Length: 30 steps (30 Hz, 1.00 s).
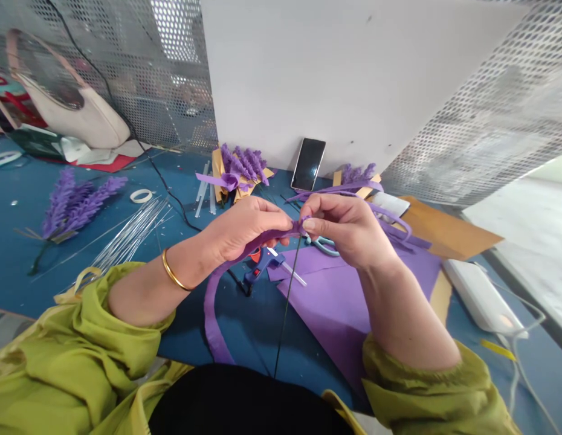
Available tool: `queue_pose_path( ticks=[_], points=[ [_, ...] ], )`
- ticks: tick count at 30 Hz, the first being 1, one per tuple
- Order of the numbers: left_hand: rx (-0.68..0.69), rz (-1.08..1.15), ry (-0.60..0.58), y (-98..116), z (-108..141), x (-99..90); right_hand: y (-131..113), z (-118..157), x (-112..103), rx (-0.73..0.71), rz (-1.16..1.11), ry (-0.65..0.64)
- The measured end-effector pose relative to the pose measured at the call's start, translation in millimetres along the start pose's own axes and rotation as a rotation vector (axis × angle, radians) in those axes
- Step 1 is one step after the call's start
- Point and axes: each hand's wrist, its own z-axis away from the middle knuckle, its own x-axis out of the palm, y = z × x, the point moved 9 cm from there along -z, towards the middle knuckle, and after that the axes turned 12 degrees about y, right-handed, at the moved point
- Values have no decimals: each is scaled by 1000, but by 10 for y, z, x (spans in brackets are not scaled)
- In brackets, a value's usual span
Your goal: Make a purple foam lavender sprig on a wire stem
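Observation:
My left hand [258,226] pinches a long purple strip [214,308], which curves down from it toward the table's near edge. At the strip's upper end my right hand [338,226] grips a thin green wire stem [289,296] between thumb and fingertips, with purple material around its top. The fingertips of both hands are close together there. Below my hands lies a blue hot glue gun [264,266] with a clear glue stick in it. Light-blue-handled scissors [325,246] lie partly hidden behind my right hand.
Purple sheets [335,296] cover the table at right, near a white power bank [483,296] with cables. Lavender flowers [75,202] and silvery wires [131,238] lie left. A phone [309,164] leans on the white board [344,78]; a black cord [161,175] crosses the table.

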Motion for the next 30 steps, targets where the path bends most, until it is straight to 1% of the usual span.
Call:
queue_pose_path(
  ticks=[3, 7, 9, 13, 18, 24, 30],
  points=[
    [18, -17, 11, 4, -2, -11, -82, 29, -11, -42, 131, 35],
    [62, -17, 22, 26, -22, -31, -191, 77, -21, -107, 323, 125],
    [73, 0, 26, 39, -23, -37, -218, 95, -14, -122, 378, 160],
    [101, -10, 14, 81, 4, -25, -185, 105, -16, -95, 401, 210],
    [168, -155, 29, 122, 53, -15, -104, 108, -41, -34, 406, 277],
    [242, -286, 114, 163, 80, -35, -94, 143, -44, -15, 399, 378],
    [283, -355, 176, 171, 77, -45, -124, 186, -49, -57, 464, 487]
  ],
)
